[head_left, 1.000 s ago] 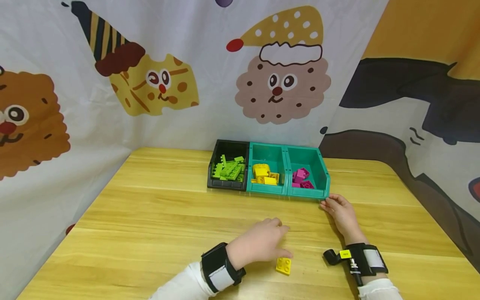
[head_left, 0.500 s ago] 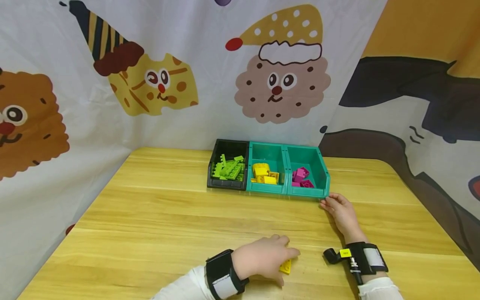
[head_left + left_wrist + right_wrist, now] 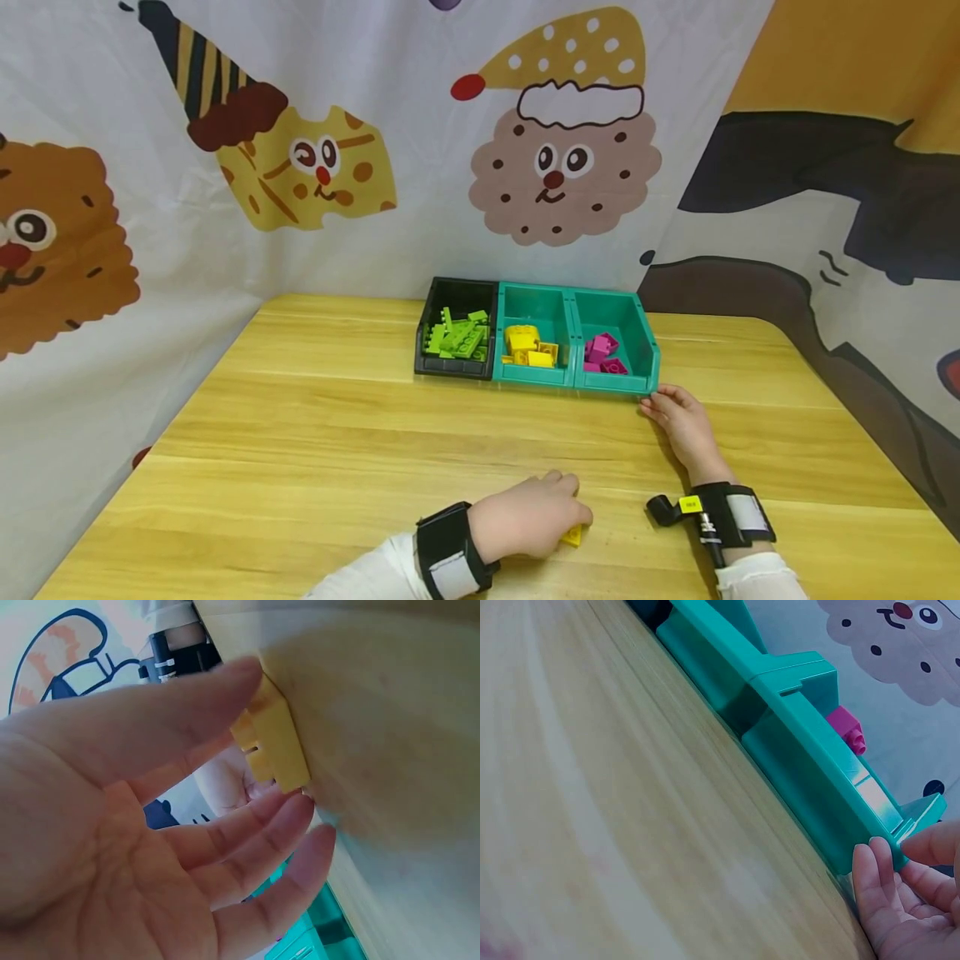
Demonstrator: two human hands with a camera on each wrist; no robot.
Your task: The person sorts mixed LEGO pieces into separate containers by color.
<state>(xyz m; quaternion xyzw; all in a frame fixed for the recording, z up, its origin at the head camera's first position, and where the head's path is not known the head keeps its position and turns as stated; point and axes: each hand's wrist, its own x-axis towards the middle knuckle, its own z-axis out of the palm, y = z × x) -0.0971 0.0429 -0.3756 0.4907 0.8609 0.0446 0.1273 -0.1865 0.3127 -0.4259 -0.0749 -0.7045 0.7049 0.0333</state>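
Note:
A small yellow brick (image 3: pixel 574 537) lies on the wooden table (image 3: pixel 315 433) near its front edge, mostly covered by my left hand (image 3: pixel 579 518). In the left wrist view the left hand (image 3: pixel 264 733) pinches the yellow brick (image 3: pixel 282 756), with the thumb on one side and the fingertips on the other. My right hand (image 3: pixel 654 406) lies relaxed on the table. Its fingertips (image 3: pixel 871 864) touch the front right corner of the right teal bin (image 3: pixel 651 377).
Three bins stand in a row at the back of the table: a black bin (image 3: pixel 454 288) with green bricks (image 3: pixel 457 340), a teal bin (image 3: pixel 534 292) with yellow bricks (image 3: pixel 528 346), and the right one holding magenta bricks (image 3: pixel 602 354). A cartoon-printed cloth (image 3: pixel 300 167) hangs behind.
My left hand has drawn back toward me and to the right, come down over the yellow brick and taken hold of it. The right hand has stayed at the bin corner.

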